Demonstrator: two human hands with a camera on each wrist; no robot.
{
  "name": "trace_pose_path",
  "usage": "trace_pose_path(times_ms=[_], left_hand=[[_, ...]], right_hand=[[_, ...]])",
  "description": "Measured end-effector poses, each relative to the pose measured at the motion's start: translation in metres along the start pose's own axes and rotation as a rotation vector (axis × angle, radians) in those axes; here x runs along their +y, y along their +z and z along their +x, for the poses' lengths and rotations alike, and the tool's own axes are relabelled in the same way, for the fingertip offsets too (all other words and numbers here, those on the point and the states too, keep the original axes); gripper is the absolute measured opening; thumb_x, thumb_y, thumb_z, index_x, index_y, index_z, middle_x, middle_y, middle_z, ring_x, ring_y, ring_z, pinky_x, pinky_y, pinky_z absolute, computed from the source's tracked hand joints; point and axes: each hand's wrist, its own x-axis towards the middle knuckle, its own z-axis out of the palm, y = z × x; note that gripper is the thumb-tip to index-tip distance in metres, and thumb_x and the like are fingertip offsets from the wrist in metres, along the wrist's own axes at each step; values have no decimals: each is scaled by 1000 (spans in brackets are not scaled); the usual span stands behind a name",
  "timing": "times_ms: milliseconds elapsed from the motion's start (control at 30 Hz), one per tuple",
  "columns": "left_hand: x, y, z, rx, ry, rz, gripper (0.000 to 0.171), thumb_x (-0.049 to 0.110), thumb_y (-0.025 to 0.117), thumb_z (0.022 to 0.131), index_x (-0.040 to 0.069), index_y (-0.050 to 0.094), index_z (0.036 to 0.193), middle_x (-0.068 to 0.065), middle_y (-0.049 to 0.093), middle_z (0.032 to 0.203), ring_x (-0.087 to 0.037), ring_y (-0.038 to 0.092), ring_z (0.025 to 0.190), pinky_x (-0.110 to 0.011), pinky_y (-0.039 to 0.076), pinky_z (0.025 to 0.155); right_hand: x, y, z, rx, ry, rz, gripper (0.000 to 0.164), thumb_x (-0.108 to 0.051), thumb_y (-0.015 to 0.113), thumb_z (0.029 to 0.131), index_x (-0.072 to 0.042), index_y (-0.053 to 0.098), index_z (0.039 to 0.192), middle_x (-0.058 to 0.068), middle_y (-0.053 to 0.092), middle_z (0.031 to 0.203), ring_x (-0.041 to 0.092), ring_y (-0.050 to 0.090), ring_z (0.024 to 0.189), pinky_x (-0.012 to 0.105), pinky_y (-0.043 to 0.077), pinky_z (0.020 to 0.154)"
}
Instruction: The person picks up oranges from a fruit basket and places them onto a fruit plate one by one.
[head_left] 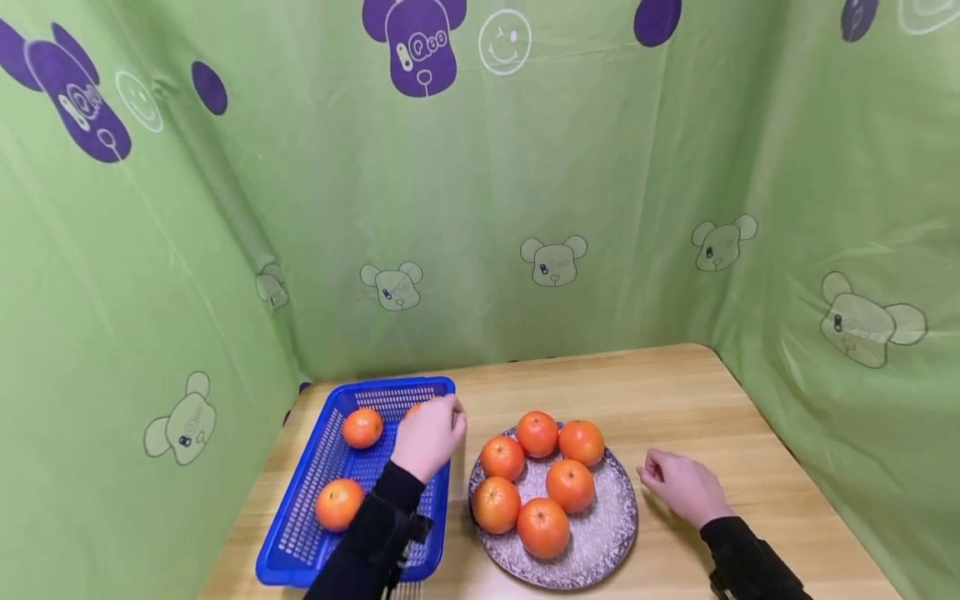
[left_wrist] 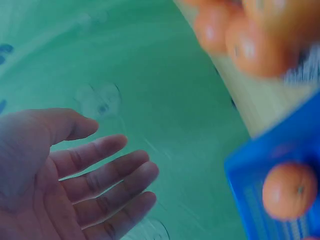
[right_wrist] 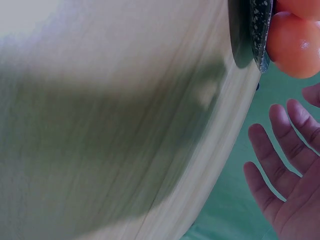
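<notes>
My left hand (head_left: 431, 437) hovers over the far right side of a blue plastic basket (head_left: 272, 533), palm empty. Its fingers are spread and slightly bent in the left wrist view. Inside the basket lie an orange (head_left: 363, 428) at the back and another orange (head_left: 339, 504) nearer the front; a third is mostly hidden behind my left hand. Several oranges (head_left: 543, 528) sit on a speckled round plate (head_left: 600, 533), mainly toward its left and back. My right hand (head_left: 686, 487) is just right of the plate, holding nothing, with fingers relaxed and apart in the right wrist view.
Basket and plate stand side by side on a light wooden table (head_left: 720, 400) with rounded corners. Green curtains (head_left: 600, 167) printed with bear heads hang behind the table and along both sides.
</notes>
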Motion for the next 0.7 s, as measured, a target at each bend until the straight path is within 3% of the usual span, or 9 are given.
trace_pose_path(times_ms=[133,233,333,467,600,700], left_hand=[[-30,12,38,-54,-98,36,13,19,61,84,13,62,74,-8,69,77,-28,65,66,-43,48,52],[-58,36,52,-120,-160,66,14,18,63,82,8,64,73,-14,70,81,-32,67,69,-48,50,53],[-86,65,51,-166,-175,72,20,16,64,82,2,66,95,-23,68,97,-38,68,80,-53,53,61],[-116,102,38,-214,-141,37,50,13,72,75,5,58,122,-28,56,115,-44,63,95,-55,53,73],[-129,127,30,-251,-137,10,64,10,83,60,14,59,119,-26,47,119,-47,53,103,-58,52,71],[-131,137,34,-281,-142,13,69,8,87,50,20,59,113,-23,43,119,-46,49,101,-60,51,66]], right_hand=[[-1,1,0,-14,29,17,24,-28,64,90,-24,49,72,-11,42,59,7,39,52,23,31,49],[-3,2,-2,-29,59,30,23,-28,64,90,-24,49,73,-10,42,59,7,39,52,23,30,50],[-6,2,-5,-45,90,34,23,-28,64,90,-24,49,73,-10,42,59,7,38,52,23,29,50],[-11,2,-11,-54,107,41,23,-30,65,90,-25,49,73,-11,42,60,6,37,52,22,29,51],[-17,1,-12,-37,98,56,23,-30,65,90,-26,50,74,-13,42,60,4,37,53,21,30,51],[-18,-2,-10,-12,96,58,22,-29,66,89,-26,50,74,-13,42,61,4,37,53,21,30,51]])
